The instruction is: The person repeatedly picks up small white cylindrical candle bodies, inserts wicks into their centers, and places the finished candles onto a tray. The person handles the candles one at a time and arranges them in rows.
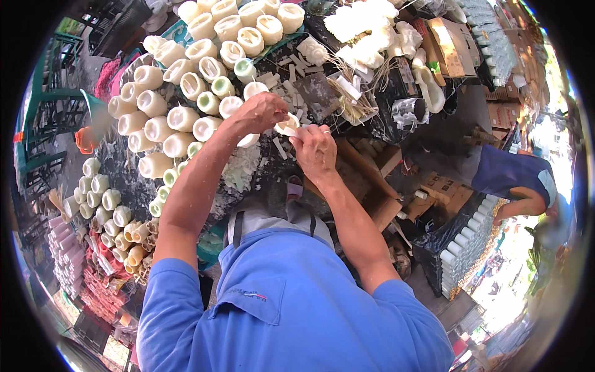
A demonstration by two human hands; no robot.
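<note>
A small cream wax candle point(287, 126), cup-shaped with a hollow top, is between my two hands over the near edge of the black worktable. My left hand point(265, 111) reaches over its far left side, fingers closed in a pinch above the rim; what they pinch is too small to make out. On the near right side, my right hand point(316, 150) grips the candle's edge between thumb and fingers. A white candle point(249, 140) stands just under my left wrist. Beside my left forearm are many more cream candles point(178, 118), with a few pale green ones point(207, 102) among them.
White wax sticks and scraps point(297, 68) lie beyond my hands, near a bundle of wicks point(353, 102). An open cardboard box point(372, 186) sits below the table at right. Another person point(514, 177) bends near rows of white cylinders point(465, 235).
</note>
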